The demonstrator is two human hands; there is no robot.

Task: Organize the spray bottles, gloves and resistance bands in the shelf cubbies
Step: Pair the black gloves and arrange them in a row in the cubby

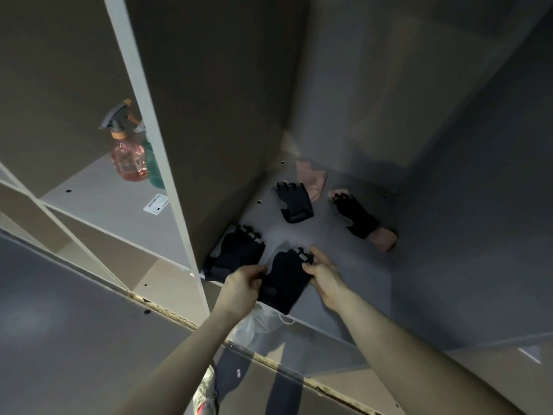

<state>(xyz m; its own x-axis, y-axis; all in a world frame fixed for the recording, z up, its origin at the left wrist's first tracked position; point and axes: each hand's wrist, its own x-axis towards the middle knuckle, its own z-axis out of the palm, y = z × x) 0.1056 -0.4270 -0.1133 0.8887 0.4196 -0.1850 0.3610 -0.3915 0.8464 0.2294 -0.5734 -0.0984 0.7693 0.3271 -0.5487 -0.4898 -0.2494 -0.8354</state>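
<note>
Black glove at the cubby front edge, pinched by my left hand and right hand; three black gloves lie inside, spray bottles shelved left; bands unseen, sorting roughly halfway
</note>
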